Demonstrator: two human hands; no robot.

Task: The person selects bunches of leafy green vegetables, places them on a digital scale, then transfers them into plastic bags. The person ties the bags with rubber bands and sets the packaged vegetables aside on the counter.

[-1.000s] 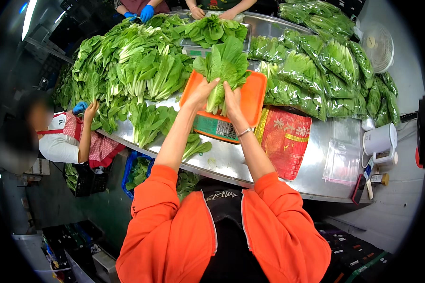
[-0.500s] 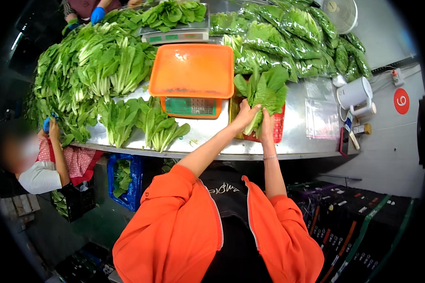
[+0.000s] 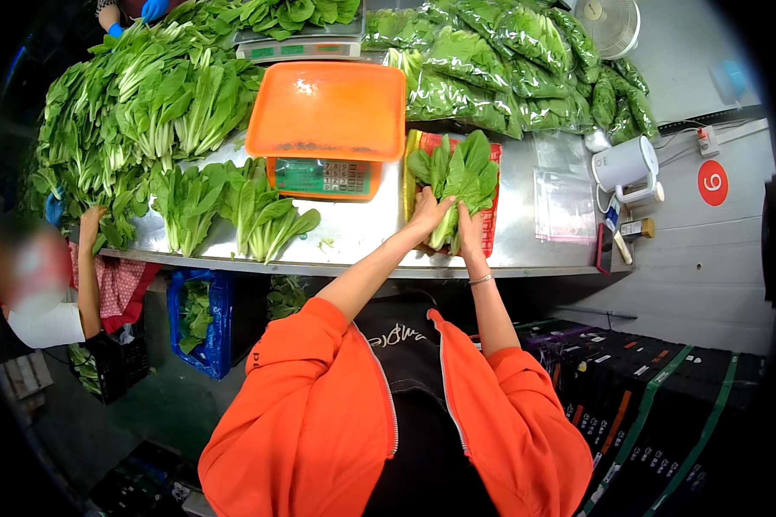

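With fingers point(image 3: 446, 205) of the left hand point(image 3: 428, 214) and right hand point(image 3: 471, 231) clamped from either side on the stalk end of a leafy bunch point(image 3: 466, 177), faced a broad steel table point(image 3: 353, 237); had a great heap of loose greens point(image 3: 147, 112) spread over its left part; had a mound of bagged greens point(image 3: 517, 77) toward the far right; between the two, had an orange-topped scale point(image 3: 328, 103), with loose bunches point(image 3: 190, 211) near its front left; right of the scale, had a red and yellow bag point(image 3: 491, 220) lying near the table's front edge; held the leafy bunch over that bag, with leaves pointing away and stalks toward the body, but could not tell whether lifted clear or resting on it; farther right, had clear plastic bags point(image 3: 565, 207), apart from both hands, and a white jug point(image 3: 622, 164) just beyond; wore a thin bracelet point(image 3: 481, 279) on the right wrist.
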